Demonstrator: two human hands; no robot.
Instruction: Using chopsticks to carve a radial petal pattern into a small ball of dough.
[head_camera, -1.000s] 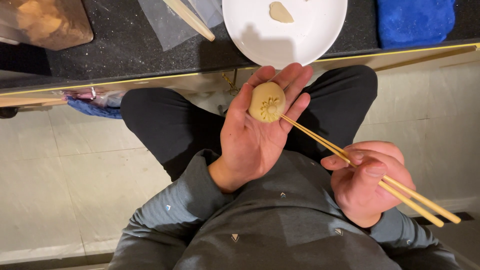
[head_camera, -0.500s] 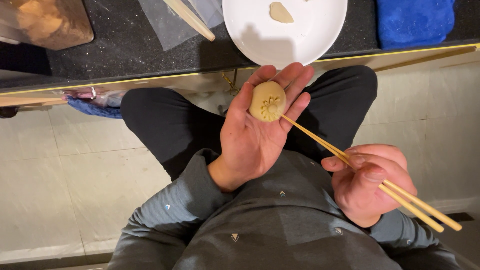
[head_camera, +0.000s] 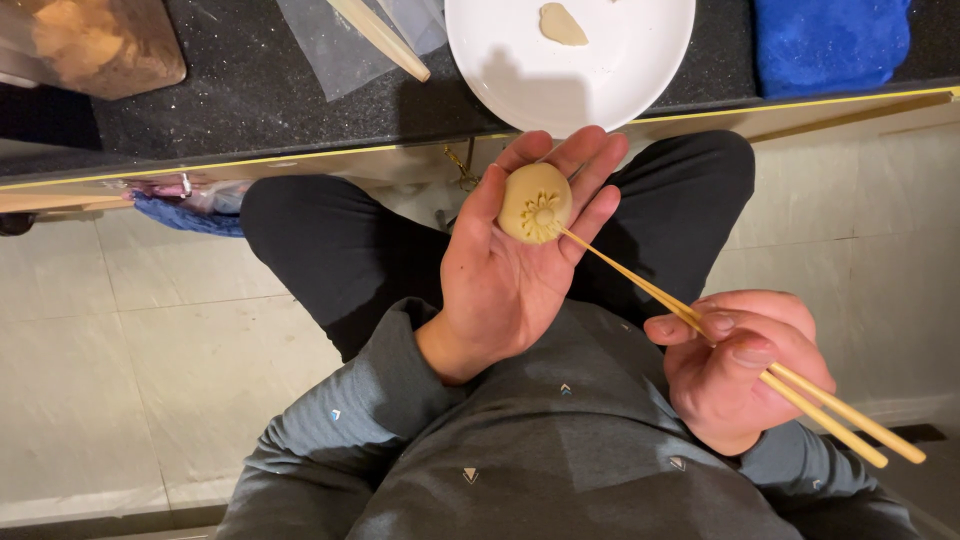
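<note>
A round ball of pale dough (head_camera: 535, 202) rests on the fingers of my left hand (head_camera: 510, 270), palm up above my lap. A ring of short pressed lines marks the dough's lower side. My right hand (head_camera: 740, 365) grips a pair of wooden chopsticks (head_camera: 720, 340) held together; their tips touch the marked spot on the dough. Just beyond, a white plate (head_camera: 600, 80) sits on the dark counter with a small scrap of dough (head_camera: 562, 24) on it.
On the black speckled counter (head_camera: 250, 90) lie a clear plastic sheet (head_camera: 330, 45), a wooden stick (head_camera: 385, 40), a blue cloth (head_camera: 830, 40) at right and a clear container of brown food (head_camera: 85, 45) at left. A pale tiled floor lies below.
The chopstick tips have shifted slightly on the dough, and more pressed lines show in the pattern. My left hand stays in place.
</note>
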